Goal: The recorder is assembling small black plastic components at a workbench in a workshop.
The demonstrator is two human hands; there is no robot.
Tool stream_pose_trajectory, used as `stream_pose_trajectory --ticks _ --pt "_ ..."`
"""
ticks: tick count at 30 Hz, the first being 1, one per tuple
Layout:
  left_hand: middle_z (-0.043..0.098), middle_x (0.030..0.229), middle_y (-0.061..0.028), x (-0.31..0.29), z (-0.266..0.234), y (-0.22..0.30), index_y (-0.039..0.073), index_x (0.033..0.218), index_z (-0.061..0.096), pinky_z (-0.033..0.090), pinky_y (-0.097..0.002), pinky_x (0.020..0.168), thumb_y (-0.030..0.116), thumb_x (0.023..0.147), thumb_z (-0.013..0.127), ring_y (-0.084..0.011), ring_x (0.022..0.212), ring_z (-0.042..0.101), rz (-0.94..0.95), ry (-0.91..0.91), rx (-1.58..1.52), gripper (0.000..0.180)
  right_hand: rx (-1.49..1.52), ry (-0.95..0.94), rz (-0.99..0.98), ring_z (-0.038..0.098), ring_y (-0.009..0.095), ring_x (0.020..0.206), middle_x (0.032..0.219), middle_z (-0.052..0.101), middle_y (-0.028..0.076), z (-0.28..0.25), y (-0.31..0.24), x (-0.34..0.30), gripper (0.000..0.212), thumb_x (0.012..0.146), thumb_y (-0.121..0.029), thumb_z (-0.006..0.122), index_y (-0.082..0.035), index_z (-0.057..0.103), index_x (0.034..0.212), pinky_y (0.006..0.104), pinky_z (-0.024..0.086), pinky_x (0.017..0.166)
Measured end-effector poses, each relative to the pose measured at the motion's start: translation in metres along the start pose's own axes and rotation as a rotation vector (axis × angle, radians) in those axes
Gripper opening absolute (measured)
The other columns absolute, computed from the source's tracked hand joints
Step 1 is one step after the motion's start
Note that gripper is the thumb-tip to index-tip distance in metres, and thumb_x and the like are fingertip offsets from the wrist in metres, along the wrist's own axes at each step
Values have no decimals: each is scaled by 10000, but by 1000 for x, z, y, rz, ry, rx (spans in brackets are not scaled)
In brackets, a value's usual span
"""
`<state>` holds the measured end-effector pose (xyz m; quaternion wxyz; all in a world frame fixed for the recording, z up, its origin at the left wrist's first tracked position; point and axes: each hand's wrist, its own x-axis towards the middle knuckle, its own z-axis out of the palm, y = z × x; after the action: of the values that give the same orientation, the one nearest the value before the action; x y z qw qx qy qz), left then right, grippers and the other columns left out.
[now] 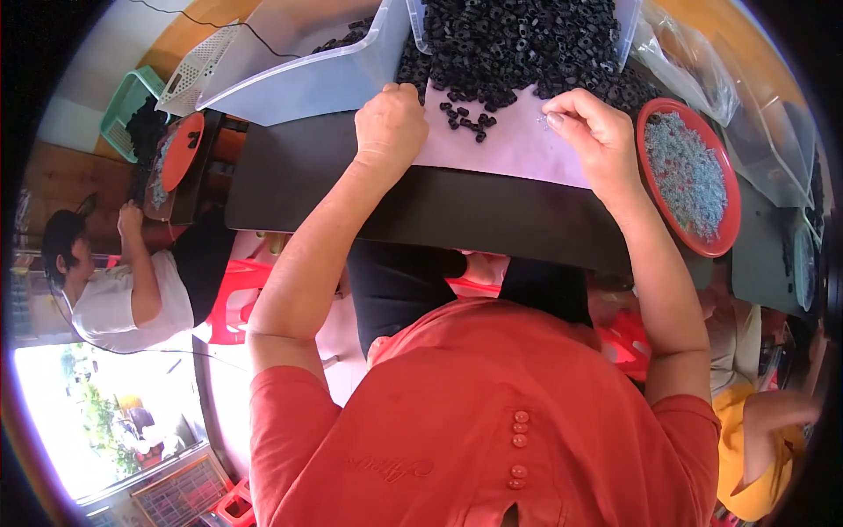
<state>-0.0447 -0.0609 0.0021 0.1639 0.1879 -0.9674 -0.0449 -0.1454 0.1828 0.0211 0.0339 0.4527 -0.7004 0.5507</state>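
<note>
My left hand (391, 127) is closed at the left edge of a pinkish sheet (527, 149) on the dark table. Whatever its curled fingers hold is hidden from view. Over the right part of the sheet, my right hand (599, 132) pinches a tiny translucent piece (543, 119) between thumb and fingertips. Between the hands lie several loose small black plastic parts (468, 121). Behind them a large heap of the same black parts (527, 44) spills out of a clear bin. Beside my right hand stands a red plate (736, 206) piled with small pale-blue translucent pieces (687, 171).
A large translucent bin (299, 83) stands at the back left. Clear plastic bags (689, 57) and another clear bin (764, 132) are at the right. A co-worker in white (132, 290) works at the left beside an orange plate (183, 151); another person in yellow (755, 448) sits right.
</note>
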Motion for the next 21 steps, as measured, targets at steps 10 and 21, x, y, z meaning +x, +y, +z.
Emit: stream_pose_trajectory --ticks 10,21 --pt "662 915 -150 0 -6 -2 81 879 699 502 -425 745 224 778 691 -352 838 638 -119 3 -307 175 -15 -3 -43 592 113 677 757 636 57 0 1 -1 43 834 4 634 10 600 859 237 464 637" --pt "627 725 -39 -26 -30 48 -23 946 685 425 -230 517 39 804 681 -96 585 545 -121 -34 -1149 155 127 14 15 593 96 707 769 653 52 9 -13 1 42 854 -20 633 13 612 869 236 463 648"
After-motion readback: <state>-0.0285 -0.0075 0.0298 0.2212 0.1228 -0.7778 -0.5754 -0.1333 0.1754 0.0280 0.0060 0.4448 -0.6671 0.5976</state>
